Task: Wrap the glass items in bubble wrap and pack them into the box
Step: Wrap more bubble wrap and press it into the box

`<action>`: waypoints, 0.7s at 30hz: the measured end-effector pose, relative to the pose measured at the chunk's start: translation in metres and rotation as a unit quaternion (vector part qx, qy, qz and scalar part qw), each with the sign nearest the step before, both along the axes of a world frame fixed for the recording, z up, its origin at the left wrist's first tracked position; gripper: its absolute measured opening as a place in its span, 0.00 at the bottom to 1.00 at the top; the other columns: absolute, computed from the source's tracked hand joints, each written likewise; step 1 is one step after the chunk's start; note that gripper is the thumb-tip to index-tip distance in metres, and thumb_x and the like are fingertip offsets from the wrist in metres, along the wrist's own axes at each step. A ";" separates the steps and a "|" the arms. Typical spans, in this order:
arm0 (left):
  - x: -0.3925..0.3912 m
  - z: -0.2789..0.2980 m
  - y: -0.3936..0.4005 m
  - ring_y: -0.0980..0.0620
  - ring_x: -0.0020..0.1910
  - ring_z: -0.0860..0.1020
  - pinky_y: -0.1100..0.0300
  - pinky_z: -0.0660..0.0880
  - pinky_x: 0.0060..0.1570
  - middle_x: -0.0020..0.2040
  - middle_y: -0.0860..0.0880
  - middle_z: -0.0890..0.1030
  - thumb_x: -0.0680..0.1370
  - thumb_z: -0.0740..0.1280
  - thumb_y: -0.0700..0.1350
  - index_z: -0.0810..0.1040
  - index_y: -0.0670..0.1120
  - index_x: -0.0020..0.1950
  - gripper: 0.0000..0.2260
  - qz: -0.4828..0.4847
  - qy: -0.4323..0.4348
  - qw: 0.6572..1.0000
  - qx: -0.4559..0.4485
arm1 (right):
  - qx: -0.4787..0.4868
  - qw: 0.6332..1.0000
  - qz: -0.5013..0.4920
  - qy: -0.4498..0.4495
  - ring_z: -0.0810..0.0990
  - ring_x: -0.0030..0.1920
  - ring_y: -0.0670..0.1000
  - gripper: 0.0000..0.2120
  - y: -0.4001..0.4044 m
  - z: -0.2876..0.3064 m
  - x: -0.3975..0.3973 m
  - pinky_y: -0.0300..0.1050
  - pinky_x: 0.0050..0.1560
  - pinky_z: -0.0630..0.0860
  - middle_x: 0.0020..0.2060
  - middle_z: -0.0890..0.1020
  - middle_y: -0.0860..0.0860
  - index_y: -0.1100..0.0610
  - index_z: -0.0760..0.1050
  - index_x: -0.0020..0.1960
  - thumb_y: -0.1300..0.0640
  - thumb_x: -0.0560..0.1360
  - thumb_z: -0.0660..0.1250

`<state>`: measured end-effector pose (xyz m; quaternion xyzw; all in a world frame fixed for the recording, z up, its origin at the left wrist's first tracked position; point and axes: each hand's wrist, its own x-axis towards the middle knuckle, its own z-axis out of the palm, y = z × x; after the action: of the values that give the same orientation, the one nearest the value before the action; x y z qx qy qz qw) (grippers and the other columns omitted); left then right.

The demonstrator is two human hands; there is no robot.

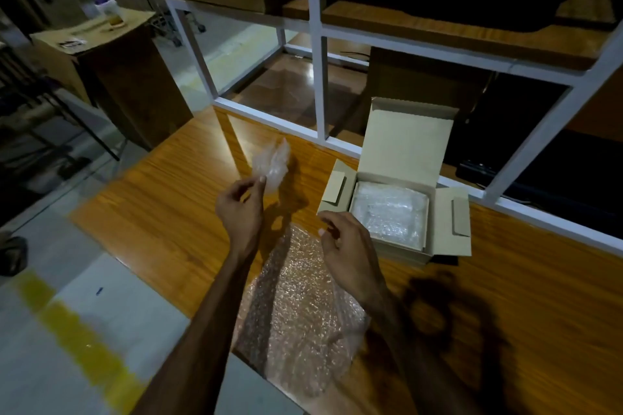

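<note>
A: What is the biggest thing here?

B: The orange-brown wooden table [175, 212], running up to a white-framed glass partition [318, 54]. A tall brown cardboard carton [111, 77] stands on the floor to the left, well apart from the work.

A: And on the table?

B: A large sheet of clear bubble wrap [296, 313] lies flat at the near edge, partly overhanging it, under both forearms. Beyond it to the right sits a small beige cardboard box [397, 152] with lid and side flaps standing open. Inside it a bubble-wrapped bundle [387, 212] fills the cavity; what it covers cannot be made out.

A: The hands?

B: The left hand [241, 209] is raised above the table, thumb and fingertips pinching a small crumpled scrap of clear wrap [274, 162] that sticks upward. The right hand [347, 246] hovers just beside the box's near corner, above the flat sheet, fingers loosely curled, gripping nothing I can see.
</note>
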<state>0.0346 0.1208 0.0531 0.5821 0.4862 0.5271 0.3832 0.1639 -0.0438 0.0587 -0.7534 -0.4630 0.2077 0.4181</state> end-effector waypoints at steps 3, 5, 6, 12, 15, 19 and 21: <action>-0.018 0.003 -0.035 0.46 0.52 0.86 0.50 0.83 0.54 0.49 0.44 0.88 0.79 0.76 0.44 0.88 0.42 0.53 0.06 -0.001 -0.107 0.991 -0.077 | 0.028 0.997 -0.024 0.074 0.80 0.61 0.46 0.18 -0.001 0.012 -0.013 0.47 0.60 0.80 0.64 0.80 0.46 0.50 0.76 0.74 0.53 0.85 0.66; -0.027 0.008 -0.061 0.45 0.52 0.86 0.49 0.83 0.55 0.48 0.44 0.88 0.79 0.76 0.42 0.88 0.45 0.50 0.02 -0.019 -0.154 0.984 -0.093 | 0.028 0.985 -0.034 0.169 0.81 0.58 0.46 0.19 0.000 0.023 -0.022 0.40 0.53 0.79 0.62 0.80 0.46 0.48 0.72 0.76 0.49 0.86 0.65; -0.031 0.011 -0.074 0.46 0.50 0.86 0.51 0.83 0.53 0.46 0.45 0.88 0.80 0.74 0.42 0.88 0.46 0.48 0.03 -0.027 -0.160 0.982 -0.092 | 0.021 0.973 -0.038 0.229 0.82 0.58 0.47 0.20 0.000 0.027 -0.026 0.40 0.51 0.80 0.63 0.80 0.48 0.47 0.71 0.76 0.45 0.85 0.64; -0.055 0.007 -0.135 0.47 0.41 0.82 0.49 0.82 0.48 0.38 0.44 0.83 0.78 0.76 0.37 0.82 0.41 0.40 0.07 -0.041 -0.107 0.986 -0.117 | -0.040 0.879 -0.075 0.468 0.86 0.54 0.60 0.38 -0.009 0.032 -0.052 0.50 0.38 0.86 0.75 0.72 0.59 0.46 0.59 0.80 0.39 0.78 0.73; -0.066 0.000 -0.150 0.50 0.43 0.81 0.53 0.80 0.48 0.41 0.48 0.82 0.74 0.77 0.30 0.79 0.40 0.45 0.09 -0.041 -0.069 0.990 -0.117 | -0.060 0.900 -0.091 0.421 0.86 0.48 0.54 0.45 -0.019 0.027 -0.065 0.54 0.38 0.87 0.78 0.68 0.56 0.45 0.52 0.83 0.47 0.77 0.77; -0.081 -0.010 -0.160 0.51 0.42 0.78 0.55 0.78 0.43 0.44 0.44 0.78 0.73 0.77 0.30 0.76 0.42 0.51 0.14 -0.027 -0.049 0.988 -0.141 | -0.077 0.902 -0.132 0.404 0.80 0.61 0.58 0.44 -0.027 0.004 -0.077 0.40 0.26 0.80 0.74 0.69 0.53 0.45 0.51 0.84 0.63 0.79 0.74; -0.091 -0.017 -0.163 0.48 0.45 0.79 0.49 0.80 0.46 0.48 0.40 0.80 0.76 0.76 0.34 0.77 0.41 0.55 0.12 -0.008 -0.054 0.986 -0.155 | -0.079 0.902 -0.152 0.395 0.84 0.53 0.59 0.40 -0.031 -0.008 -0.079 0.40 0.26 0.79 0.66 0.77 0.54 0.44 0.56 0.81 0.66 0.79 0.72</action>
<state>-0.0561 -0.0420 0.0356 0.4901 0.5360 0.4728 0.4990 0.0850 -0.0745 0.0506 -0.7011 -0.1217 0.4582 0.5327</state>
